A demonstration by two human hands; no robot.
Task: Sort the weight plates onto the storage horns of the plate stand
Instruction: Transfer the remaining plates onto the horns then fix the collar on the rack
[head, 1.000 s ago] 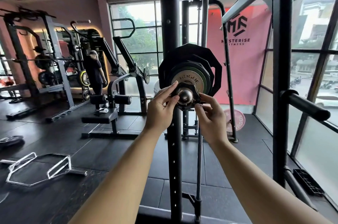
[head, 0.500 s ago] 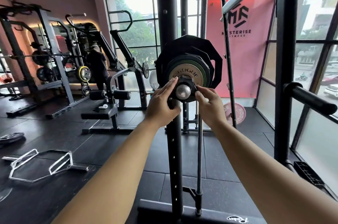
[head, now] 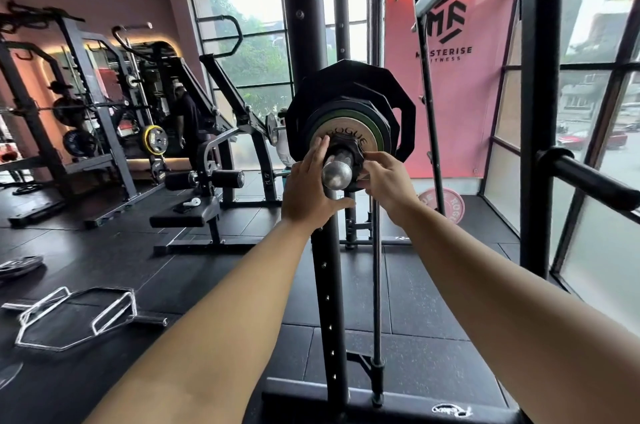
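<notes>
A steel storage horn [head: 336,174] sticks out toward me from the black rack upright [head: 329,285]. On the horn hang a big black many-sided plate [head: 391,94], a green-rimmed plate [head: 375,127] and a white ROGUE plate [head: 341,133]. In front of them sits a small black plate [head: 353,145], close against the white one. My left hand [head: 310,188] holds the small plate's left edge, fingers up and thumb under the horn. My right hand [head: 388,181] pinches its right edge.
A second black horn [head: 588,177] juts out at the right. A pink ROGUE plate [head: 441,203] leans on the floor behind the rack. A black plate [head: 20,264] and a hex bar [head: 76,316] lie at left. A person [head: 187,115] stands among far machines.
Both hands have slid the small black plate back along the horn, from its tip to the white plate. The horn's steel end now stands free in front of my fingers.
</notes>
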